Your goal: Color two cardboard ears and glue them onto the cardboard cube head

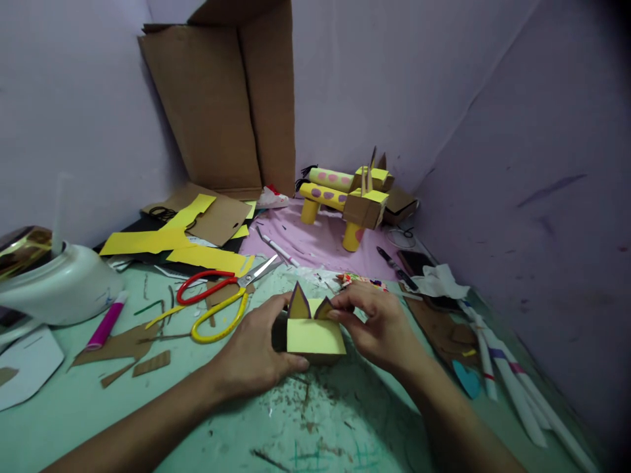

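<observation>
A small cardboard box (315, 336) with yellow paper on top sits in front of me on the green table (207, 427). Two pointed ears with dark edges rise from it: the left ear (299, 304) stands upright, the right ear (323, 309) leans a little. My left hand (256, 345) grips the box at its left side, thumb along the lower front and fingers behind. With thumb and forefinger, my right hand (377, 322) pinches the right ear at its outer edge. The back of the box is hidden.
Scissors (241, 282) with red and yellow handles lie open at left, near a magenta marker (107, 322) and cardboard scraps (118, 345). Finished-looking yellow cardboard animals (365, 207) stand at the back. White paper tubes (515, 374) lie right. A large cardboard box (217, 105) leans on the wall.
</observation>
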Demonstrator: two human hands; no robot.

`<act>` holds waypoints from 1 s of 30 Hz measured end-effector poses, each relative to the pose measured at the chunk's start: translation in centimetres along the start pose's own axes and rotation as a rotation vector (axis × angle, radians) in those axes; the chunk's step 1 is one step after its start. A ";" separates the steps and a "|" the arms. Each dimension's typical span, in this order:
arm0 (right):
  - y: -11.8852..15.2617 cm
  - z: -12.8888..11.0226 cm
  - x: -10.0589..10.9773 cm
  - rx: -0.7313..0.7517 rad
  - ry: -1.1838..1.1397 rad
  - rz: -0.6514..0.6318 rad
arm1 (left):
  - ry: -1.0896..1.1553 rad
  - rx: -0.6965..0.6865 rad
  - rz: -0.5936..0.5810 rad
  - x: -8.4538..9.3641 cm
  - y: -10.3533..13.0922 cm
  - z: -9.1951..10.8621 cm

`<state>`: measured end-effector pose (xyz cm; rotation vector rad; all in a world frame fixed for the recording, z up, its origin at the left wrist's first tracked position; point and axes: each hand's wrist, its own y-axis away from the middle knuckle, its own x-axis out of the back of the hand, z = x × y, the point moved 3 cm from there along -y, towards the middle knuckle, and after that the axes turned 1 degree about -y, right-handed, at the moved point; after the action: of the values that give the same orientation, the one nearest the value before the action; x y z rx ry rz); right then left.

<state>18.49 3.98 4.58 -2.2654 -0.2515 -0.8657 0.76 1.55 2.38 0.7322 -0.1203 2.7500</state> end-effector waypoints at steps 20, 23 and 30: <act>1.1 0.6 0.1 -0.110 -0.100 0.058 | 0.030 -0.114 0.254 1.3 -1.7 0.2; 1.2 0.8 0.0 -0.141 -0.105 0.040 | -0.036 -0.174 0.252 1.3 -1.9 0.4; 1.4 1.0 -0.1 -0.127 -0.137 0.053 | -0.063 -0.253 0.206 1.1 -1.6 0.6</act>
<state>19.43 3.60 3.20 -2.4422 -0.2023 -0.7176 0.62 3.26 3.50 0.7726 -0.5762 2.8282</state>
